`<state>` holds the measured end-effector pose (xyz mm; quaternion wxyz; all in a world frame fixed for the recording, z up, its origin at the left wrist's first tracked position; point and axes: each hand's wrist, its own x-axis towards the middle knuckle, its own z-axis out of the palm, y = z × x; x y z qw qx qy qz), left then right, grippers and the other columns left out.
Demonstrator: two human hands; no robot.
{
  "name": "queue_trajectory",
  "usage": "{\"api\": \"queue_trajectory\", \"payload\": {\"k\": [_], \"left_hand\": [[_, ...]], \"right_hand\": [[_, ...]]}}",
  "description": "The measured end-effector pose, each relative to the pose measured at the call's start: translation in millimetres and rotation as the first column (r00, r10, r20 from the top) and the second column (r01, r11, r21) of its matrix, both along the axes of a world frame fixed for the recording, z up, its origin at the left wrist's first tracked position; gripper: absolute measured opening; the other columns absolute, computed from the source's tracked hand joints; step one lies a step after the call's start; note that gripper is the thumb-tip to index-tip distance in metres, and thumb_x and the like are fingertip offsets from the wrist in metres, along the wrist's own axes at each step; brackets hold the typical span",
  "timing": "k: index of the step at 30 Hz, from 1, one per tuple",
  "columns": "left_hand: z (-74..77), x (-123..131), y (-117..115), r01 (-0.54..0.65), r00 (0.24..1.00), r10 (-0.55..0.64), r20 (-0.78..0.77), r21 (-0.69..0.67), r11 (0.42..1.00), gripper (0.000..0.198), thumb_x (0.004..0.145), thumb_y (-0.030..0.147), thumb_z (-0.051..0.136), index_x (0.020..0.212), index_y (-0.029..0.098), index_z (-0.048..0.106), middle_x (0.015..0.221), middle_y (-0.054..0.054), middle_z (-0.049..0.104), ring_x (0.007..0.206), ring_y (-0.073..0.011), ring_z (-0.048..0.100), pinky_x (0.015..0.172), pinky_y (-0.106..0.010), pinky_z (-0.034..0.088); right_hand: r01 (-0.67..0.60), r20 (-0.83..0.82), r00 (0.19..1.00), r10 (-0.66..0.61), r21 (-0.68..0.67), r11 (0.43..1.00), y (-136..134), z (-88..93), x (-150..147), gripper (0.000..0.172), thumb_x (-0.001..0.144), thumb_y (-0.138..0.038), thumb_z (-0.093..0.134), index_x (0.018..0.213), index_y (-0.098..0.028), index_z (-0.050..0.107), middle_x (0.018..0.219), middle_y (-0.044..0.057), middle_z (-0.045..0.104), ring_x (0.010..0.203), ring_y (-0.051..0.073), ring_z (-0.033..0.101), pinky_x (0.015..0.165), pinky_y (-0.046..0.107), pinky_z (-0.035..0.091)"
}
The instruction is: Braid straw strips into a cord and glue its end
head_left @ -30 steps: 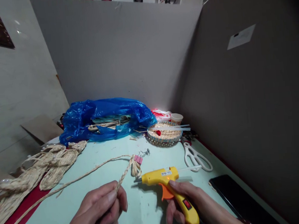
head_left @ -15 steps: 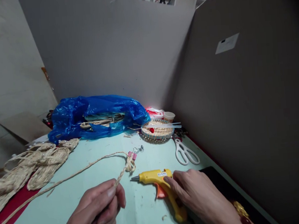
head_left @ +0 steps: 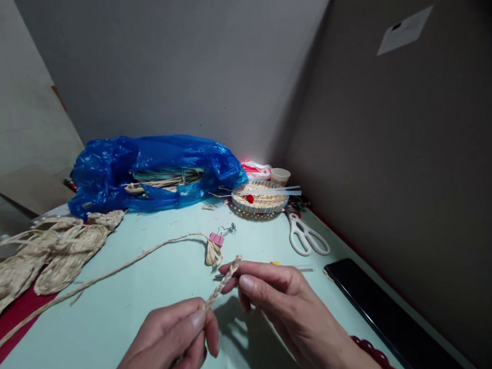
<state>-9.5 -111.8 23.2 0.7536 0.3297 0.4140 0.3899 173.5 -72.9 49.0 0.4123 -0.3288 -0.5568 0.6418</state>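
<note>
My left hand [head_left: 177, 340] is closed, pinching a braided straw cord [head_left: 216, 292] between thumb and fingers, with the cord's free end pointing up and away. My right hand [head_left: 282, 302] reaches in from the right. Its stretched fingers lie just behind the cord's end, while the thumb is apart from it; contact is hard to judge. Behind that hand lies a glue gun [head_left: 275, 263], mostly hidden, with its nozzle tip and a bit of yellow body showing. Just beyond the cord, a pink binder clip [head_left: 216, 239] grips a looped bundle of straw strands [head_left: 213, 253].
White-handled scissors [head_left: 304, 237] and a black phone [head_left: 386, 310] lie on the right. A woven basket [head_left: 259, 206] holding glue sticks sits at the back, beside a blue plastic bag [head_left: 174, 147]. Woven straw pieces [head_left: 71, 251] lie left. Grey panels [head_left: 399, 165] enclose the table.
My right hand has left the glue gun and moved left to the cord's end. My left hand still holds the cord, slightly further right. The view has tilted down.
</note>
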Motion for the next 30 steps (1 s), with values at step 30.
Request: {"api": "queue_trajectory", "payload": {"k": [30], "left_hand": [[3.6, 12, -5, -0.138, 0.939, 0.139, -0.315, 0.026, 0.990, 0.043, 0.072, 0.062, 0.066, 0.066, 0.020, 0.054, 0.045, 0.013, 0.032, 0.039, -0.0027, 0.017, 0.036, -0.013, 0.013]], "right_hand": [[-0.083, 0.168, 0.841, -0.514, 0.979, 0.185, -19, -24.6, -4, 0.027, 0.096, -0.018, 0.045, 0.108, -0.011, 0.068, 0.090, 0.006, 0.074, 0.067, 0.018, 0.055, 0.060, 0.034, 0.043]]}}
